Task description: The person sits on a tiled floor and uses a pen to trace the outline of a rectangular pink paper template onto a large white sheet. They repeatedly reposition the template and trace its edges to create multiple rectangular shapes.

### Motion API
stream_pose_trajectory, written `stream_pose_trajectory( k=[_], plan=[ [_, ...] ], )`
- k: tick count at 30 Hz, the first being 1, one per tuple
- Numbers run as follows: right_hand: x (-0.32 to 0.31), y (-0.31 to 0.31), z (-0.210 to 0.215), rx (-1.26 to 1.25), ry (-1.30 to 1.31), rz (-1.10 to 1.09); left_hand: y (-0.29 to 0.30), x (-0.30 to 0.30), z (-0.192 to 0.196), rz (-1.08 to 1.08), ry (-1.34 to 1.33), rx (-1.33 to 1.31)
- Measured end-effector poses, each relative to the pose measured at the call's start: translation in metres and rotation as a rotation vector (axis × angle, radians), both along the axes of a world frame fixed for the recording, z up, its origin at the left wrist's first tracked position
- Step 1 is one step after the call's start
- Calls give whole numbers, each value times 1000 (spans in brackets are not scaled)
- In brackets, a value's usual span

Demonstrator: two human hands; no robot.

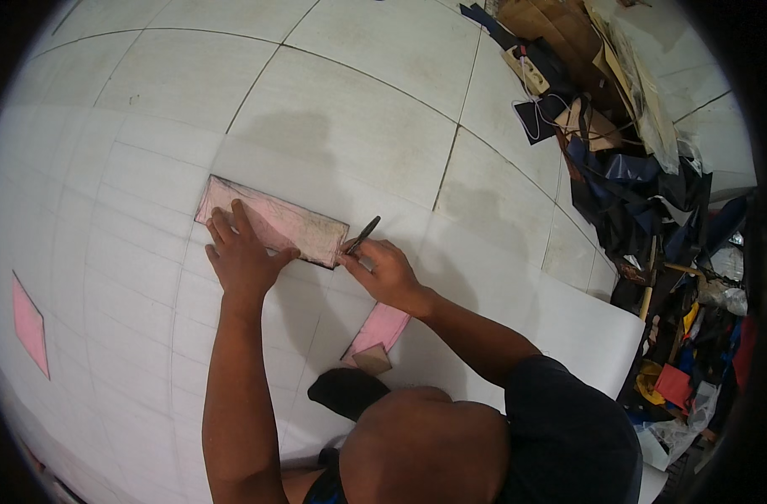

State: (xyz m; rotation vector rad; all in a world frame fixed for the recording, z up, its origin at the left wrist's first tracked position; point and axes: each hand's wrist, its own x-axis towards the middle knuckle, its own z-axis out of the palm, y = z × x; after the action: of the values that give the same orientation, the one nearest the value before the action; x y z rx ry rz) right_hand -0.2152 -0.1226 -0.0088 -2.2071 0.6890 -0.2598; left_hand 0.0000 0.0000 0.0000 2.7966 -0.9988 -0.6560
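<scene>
Left hand (241, 252) flat, fingers spread, pressing a pink template (274, 223) onto a white sheet (131, 193) on the floor. Right hand (385, 273) fingers pinch a black pen (363, 234), tip at the template's right end. Scrap pile (627, 160) lies well apart.
</scene>
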Motion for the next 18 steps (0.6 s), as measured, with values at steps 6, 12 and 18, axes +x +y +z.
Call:
stream_pose_trajectory(
  k=[6, 12, 18],
  plan=[
    [16, -29, 11, -54, -107, -213, 3, -2, 1, 18, 15, -17],
    [52, -47, 12, 179, -217, -292, 4, -3, -2, 25, 36, -39],
    [56, -31, 17, 53, -308, -83, 0, 0, 2, 31, 42, 9]
  ],
)
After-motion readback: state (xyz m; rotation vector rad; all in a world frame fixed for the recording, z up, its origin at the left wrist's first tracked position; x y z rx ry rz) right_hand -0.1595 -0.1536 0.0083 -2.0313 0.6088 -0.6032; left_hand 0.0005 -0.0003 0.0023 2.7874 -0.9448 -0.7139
